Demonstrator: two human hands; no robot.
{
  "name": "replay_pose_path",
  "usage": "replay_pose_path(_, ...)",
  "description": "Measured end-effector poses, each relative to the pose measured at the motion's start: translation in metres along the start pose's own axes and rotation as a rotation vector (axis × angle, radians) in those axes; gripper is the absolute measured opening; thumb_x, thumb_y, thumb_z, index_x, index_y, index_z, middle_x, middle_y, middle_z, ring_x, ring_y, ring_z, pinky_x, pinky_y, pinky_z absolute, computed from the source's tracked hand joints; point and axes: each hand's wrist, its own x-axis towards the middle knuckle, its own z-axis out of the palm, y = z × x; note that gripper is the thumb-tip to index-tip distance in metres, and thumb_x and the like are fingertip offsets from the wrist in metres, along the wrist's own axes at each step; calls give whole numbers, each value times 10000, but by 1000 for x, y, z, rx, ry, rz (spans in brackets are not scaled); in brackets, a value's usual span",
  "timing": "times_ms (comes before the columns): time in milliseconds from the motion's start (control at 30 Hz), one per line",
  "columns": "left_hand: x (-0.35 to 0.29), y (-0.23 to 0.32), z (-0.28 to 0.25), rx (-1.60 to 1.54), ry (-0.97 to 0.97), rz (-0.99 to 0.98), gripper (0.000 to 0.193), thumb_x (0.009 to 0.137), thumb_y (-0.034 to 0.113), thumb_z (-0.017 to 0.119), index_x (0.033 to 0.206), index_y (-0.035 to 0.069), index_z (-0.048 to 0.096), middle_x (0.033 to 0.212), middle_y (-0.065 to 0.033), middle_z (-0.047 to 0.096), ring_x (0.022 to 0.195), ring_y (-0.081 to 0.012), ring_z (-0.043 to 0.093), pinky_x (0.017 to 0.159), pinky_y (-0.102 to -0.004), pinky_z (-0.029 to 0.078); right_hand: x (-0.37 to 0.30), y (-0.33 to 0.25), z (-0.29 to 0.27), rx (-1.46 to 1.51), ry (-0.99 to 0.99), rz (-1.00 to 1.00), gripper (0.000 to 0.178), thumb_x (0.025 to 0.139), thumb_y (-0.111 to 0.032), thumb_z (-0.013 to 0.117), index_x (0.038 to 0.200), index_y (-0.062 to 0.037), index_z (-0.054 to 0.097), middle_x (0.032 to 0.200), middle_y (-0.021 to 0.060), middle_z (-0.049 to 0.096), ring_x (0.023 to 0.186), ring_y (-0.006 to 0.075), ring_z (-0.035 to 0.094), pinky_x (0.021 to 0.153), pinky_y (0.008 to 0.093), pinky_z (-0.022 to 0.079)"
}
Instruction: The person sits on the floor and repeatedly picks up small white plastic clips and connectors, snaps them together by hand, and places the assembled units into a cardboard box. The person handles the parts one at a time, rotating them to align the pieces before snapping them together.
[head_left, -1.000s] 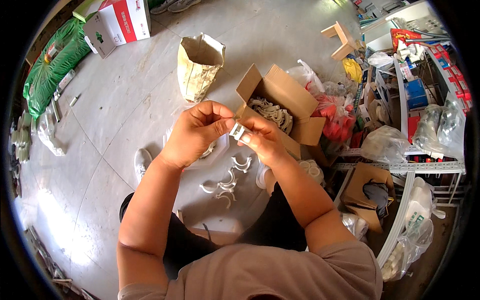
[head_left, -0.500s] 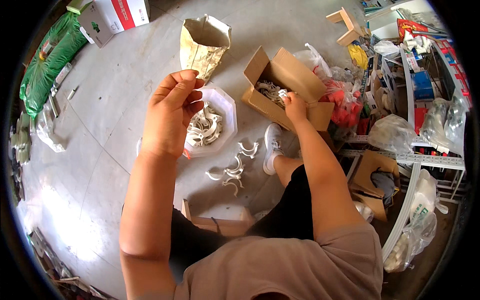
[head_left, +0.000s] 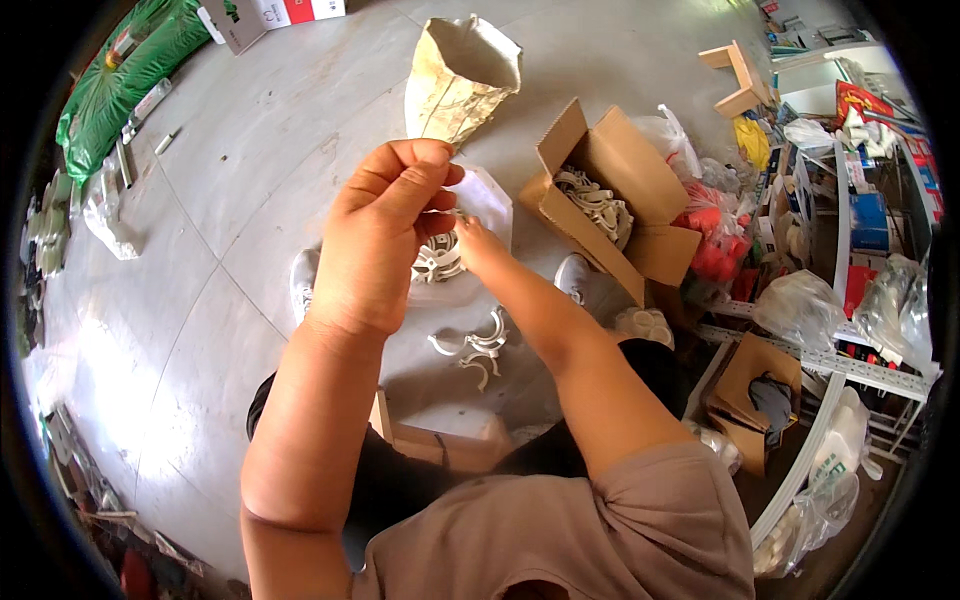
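Note:
My left hand (head_left: 390,230) is raised in front of me, fingers curled and thumb pressed to the index finger; anything in the pinch is too small or hidden to make out. Beyond it my right hand (head_left: 476,246) reaches over a white plastic basin (head_left: 490,200), its fingertips partly hidden behind the left hand. White half-ring pipe clamps (head_left: 437,262) lie heaped in the basin. Several more loose clamps (head_left: 484,345) rest on the floor nearer to me. To the right, an opened cardboard box (head_left: 640,175) holds a pile of similar white clamps (head_left: 598,205).
A tan sack (head_left: 440,95) stands open beyond the basin. Plastic bags (head_left: 715,235) and a white metal rack (head_left: 830,350) crowd the right side. Green-wrapped bundles (head_left: 125,90) lie at far left. A low wooden piece (head_left: 450,447) sits between my legs.
My right hand has left the cardboard box, where it held a white clamp, and moved left over the basin. My left hand keeps its pinch. The view has shifted slightly.

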Motion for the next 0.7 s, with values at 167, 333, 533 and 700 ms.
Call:
replay_pose_path(167, -6, 7, -5, -18, 8, 15, 145, 853, 213, 541, 911, 81, 557, 855, -16, 564, 750, -85, 476, 688, -232, 402, 6, -2, -7, -148, -156, -6, 203, 758, -59, 476, 955, -23, 516, 1014, 160, 536, 909, 319, 550, 770, 412, 465)
replay_pose_path(333, -5, 10, -12, -8, 36, 59, 140, 857, 209, 535, 894, 77, 561, 845, -13, 565, 735, -82, 475, 676, -231, 402, -7, -14, -61, -193, -18, -324, 214, 676, -155, 579, 850, -33, 556, 906, 128, 595, 883, 291, 552, 702, 387, 462)
replay_pose_path(533, 0, 0, -6, 183, -90, 94, 158, 874, 188, 513, 950, 58, 562, 863, -12, 565, 776, -76, 486, 710, -222, 399, -46, -54, -175, 900, -117, 54, 255, 740, -144, 646, 927, -19, 528, 783, 36, 561, 697, 98, 536, 622, 229, 437)
replay_pose_path(700, -5, -10, 2, 902, -232, 439, 318, 814, 274, 588, 999, 16, 568, 894, -142, 605, 833, -251, 581, 738, -326, 443, -90, -80, -246, 1404, 43, 44, 246, 804, -216, 621, 917, -12, 541, 709, 14, 549, 589, 70, 485, 500, 208, 373)
